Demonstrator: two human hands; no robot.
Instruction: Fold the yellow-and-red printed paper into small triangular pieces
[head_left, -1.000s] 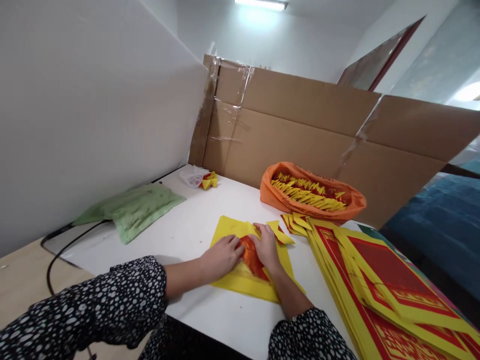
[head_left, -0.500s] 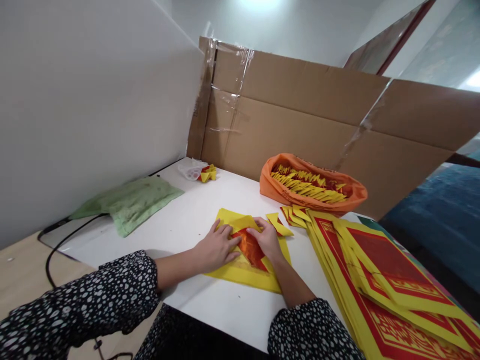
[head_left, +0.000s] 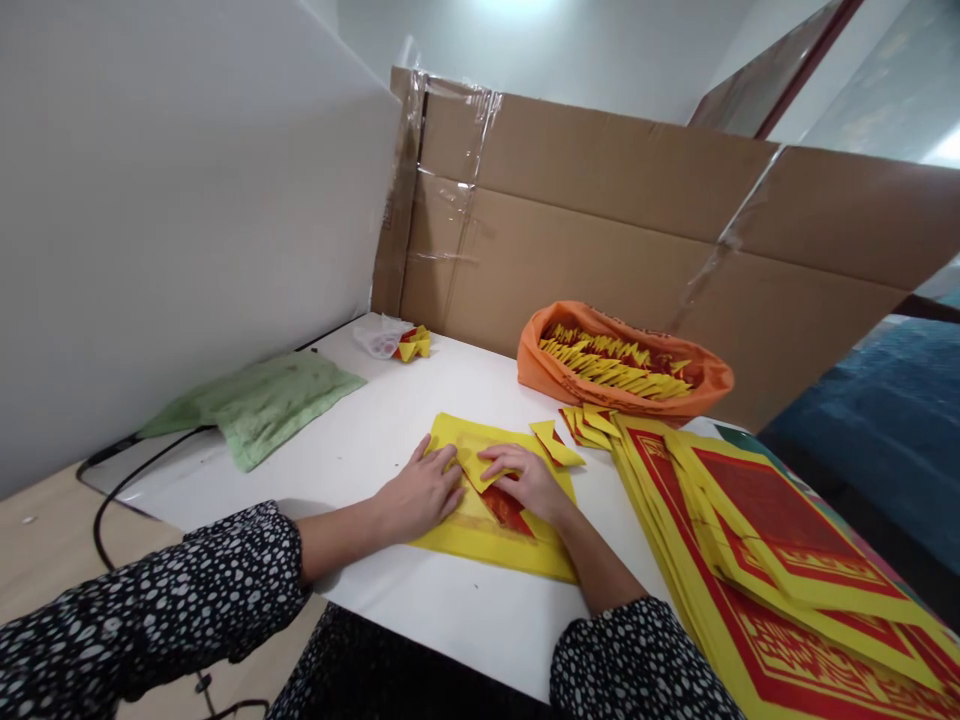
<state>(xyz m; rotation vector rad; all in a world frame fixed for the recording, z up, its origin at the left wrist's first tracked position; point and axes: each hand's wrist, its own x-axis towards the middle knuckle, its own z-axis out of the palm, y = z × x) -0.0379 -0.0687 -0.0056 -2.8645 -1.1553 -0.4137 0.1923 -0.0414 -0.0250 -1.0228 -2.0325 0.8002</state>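
A red-and-yellow paper, partly folded into a slanted shape, lies on a yellow sheet in front of me. My left hand rests on the left side of the sheet, fingers spread, fingertips at the fold's left edge. From the right, my right hand bends its fingers over the folded paper, at the yellow flap; its thumb is mostly hidden. Just beyond that hand lies a finished-looking folded paper piece, with several similar folded pieces behind it.
An orange bag packed with folded pieces stands against the cardboard panel. Large red-and-yellow sheets are stacked on the right. A green cloth and black cable lie left. A clear plastic bag sits at the back.
The paper's flap has been folded down, covering much of the red area. My right hand has shifted over the flap, while my left hand has moved slightly left.
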